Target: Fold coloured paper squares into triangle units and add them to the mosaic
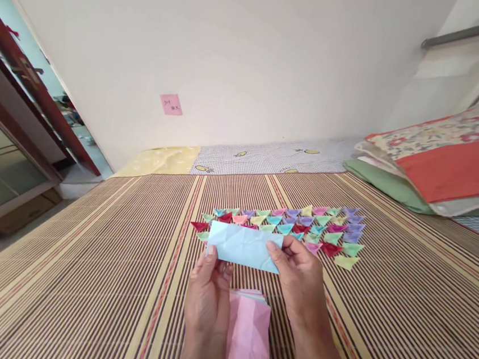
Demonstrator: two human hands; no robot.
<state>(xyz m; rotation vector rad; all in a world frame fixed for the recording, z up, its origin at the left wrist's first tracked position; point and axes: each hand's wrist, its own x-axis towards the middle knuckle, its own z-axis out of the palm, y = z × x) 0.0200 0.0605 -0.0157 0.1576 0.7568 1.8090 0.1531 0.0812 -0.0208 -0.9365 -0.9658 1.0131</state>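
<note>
A light blue sheet of paper (243, 245), folded into a long strip with crease marks, is held up between my two hands. My left hand (209, 290) pinches its lower left corner, thumb in front and fingers behind. At the right end my right hand (301, 269) grips it, the thumb lying on its face. Below, between my forearms, lies a stack of creased paper with a pink sheet (249, 335) on top. Beyond the blue paper, rows of small folded paper pieces (334, 238) in many colours stand on the mat, some hidden behind it.
A striped bamboo mat (96, 278) covers the bed. Folded bedding with an orange and floral cover (460, 157) is piled at the right. A white wall (256, 61) bearing a pink note (171, 104) rises behind. A doorway (75, 111) opens at the left.
</note>
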